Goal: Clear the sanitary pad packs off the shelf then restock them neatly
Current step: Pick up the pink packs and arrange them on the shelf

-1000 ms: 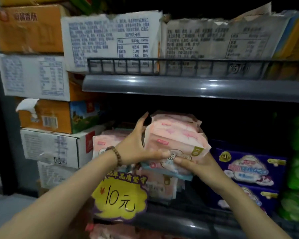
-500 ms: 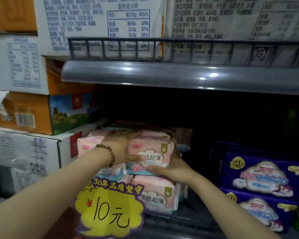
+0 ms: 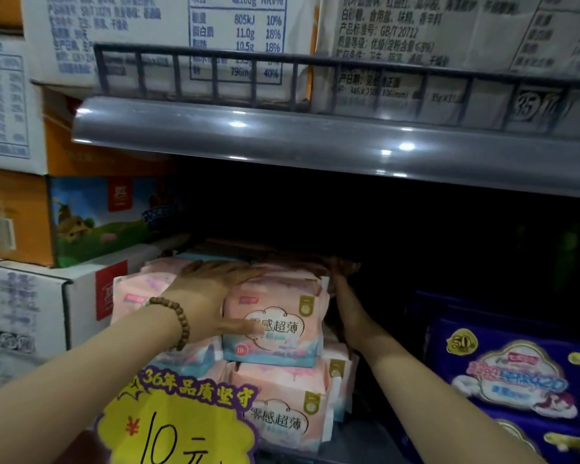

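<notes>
Fingers (image 3: pixel 238 272) of the left hand (image 3: pixel 211 293) lie straight and flat across the top of a pink pad pack (image 3: pixel 282 324). The thumb stretches along its printed front, so the hand presses on the pack rather than closing round it. A bead bracelet (image 3: pixel 178 318) circles that wrist. The right hand (image 3: pixel 345 306) lies against the opposite side of the same pack, palm to the wrapper. Its fingers reach back into shadow, where it is not clear whether they are straight or curled.

Between the two hands the pack stands upright, front facing out. It rests on a second pink pack (image 3: pixel 282 410) directly under it on the lower shelf (image 3: pixel 369 440). More pink packs (image 3: pixel 138 289) sit just outside the left hand. Below the left forearm a yellow price sign (image 3: pixel 168 426) covers part of the lower packs. Outside the right arm, apart from the pink stack, lie purple packs (image 3: pixel 516 376).

Above both hands runs the grey lip of the upper shelf (image 3: pixel 315 145), with a dark wire rail (image 3: pixel 282 78) and white printed cartons (image 3: pixel 181 31) behind it. Beyond the left arm, cardboard boxes (image 3: pixel 31 306) are stacked.
</notes>
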A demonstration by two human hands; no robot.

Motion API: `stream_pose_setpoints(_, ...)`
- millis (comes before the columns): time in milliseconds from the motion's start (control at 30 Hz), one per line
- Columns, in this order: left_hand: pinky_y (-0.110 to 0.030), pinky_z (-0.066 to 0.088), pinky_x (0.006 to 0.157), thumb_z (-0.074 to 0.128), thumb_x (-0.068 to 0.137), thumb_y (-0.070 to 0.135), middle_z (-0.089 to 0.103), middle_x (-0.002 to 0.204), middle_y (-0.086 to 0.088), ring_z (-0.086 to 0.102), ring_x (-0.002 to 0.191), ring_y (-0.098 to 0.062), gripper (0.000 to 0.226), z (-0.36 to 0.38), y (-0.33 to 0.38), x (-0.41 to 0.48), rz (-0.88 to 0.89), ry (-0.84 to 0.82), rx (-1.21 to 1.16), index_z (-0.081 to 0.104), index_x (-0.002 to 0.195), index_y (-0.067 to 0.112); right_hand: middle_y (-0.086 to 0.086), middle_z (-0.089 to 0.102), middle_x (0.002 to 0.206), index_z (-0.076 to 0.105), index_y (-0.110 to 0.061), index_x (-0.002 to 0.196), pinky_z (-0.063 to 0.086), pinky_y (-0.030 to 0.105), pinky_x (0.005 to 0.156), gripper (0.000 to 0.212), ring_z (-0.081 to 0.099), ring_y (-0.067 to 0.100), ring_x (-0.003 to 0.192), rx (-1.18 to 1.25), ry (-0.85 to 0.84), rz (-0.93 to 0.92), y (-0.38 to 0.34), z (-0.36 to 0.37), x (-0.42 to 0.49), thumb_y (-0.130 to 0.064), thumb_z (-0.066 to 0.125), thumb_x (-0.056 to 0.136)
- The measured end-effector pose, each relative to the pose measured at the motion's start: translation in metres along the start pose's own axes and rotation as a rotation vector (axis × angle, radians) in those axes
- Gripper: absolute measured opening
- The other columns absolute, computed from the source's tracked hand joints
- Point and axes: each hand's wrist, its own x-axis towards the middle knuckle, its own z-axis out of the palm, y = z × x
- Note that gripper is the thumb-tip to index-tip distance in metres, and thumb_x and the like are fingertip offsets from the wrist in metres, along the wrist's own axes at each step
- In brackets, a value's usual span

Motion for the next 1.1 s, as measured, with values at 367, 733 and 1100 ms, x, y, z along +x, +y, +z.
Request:
stream_pose_setpoints(367,-0.03,0.016,0.114,0.024,0.045,0.09,0.019,0.155,0.017,0.022,0.141,-0.01,0.109,0.003,0.0,0.001,-0.005,0.031,-0.032,0.007,0.145,0.05,0.012,0.061,0.128,0.052,-0.023,0.134,0.04,0.047,0.108,0.106,0.056,0.03,0.119,0.076,0.03,-0.02,-0.031,0.006,0.012,-0.089,0.06,0.052)
stream_pose_setpoints(733,-0.033,0.02,0.115,0.052,0.07,0.077,0.019,0.156,0.012,0.024,0.14,-0.014,0.094,-0.003,0.001,-0.004,0.019,0.071,-0.052,0.009,0.147,0.044,0.006,0.052,0.138,0.034,-0.03,0.146,0.041,0.039,0.104,0.083,0.051,0.026,0.124,0.003,0.072,-0.015,-0.025,0.012,-0.051,-0.076,0.044,0.079)
stream_pose_setpoints(1100,-0.045,0.009,0.117,0.005,0.051,0.09,0.024,0.155,0.007,0.019,0.143,-0.019,0.109,0.018,0.019,-0.032,-0.035,0.212,0.082,0.008,0.148,0.04,0.01,0.072,0.107,0.061,-0.022,0.125,0.048,0.048,0.099,0.077,0.068,0.027,0.101,0.059,-0.085,0.183,0.023,0.016,-0.074,-0.077,0.029,0.082)
